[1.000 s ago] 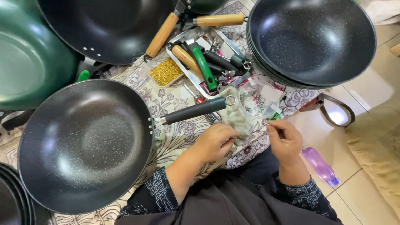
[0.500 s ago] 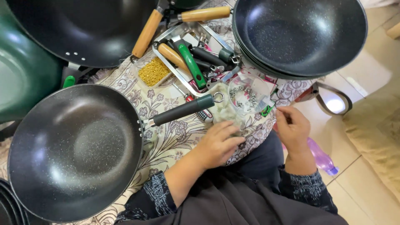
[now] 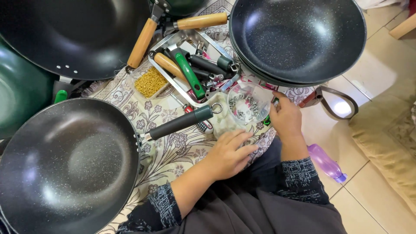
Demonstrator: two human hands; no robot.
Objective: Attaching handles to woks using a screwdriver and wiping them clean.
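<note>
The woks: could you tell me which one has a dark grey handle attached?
The speckled wok at lower left; its grey handle points toward the left hand.

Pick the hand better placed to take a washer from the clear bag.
Right, probably. The right hand already touches the bag at its edge, fingers at the opening. The left hand rests lower, below the bag.

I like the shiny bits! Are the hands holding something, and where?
The right hand touches the rim of the clear plastic bag of small metal rings. The left hand rests flat below it; a firm grip cannot be told.
</note>
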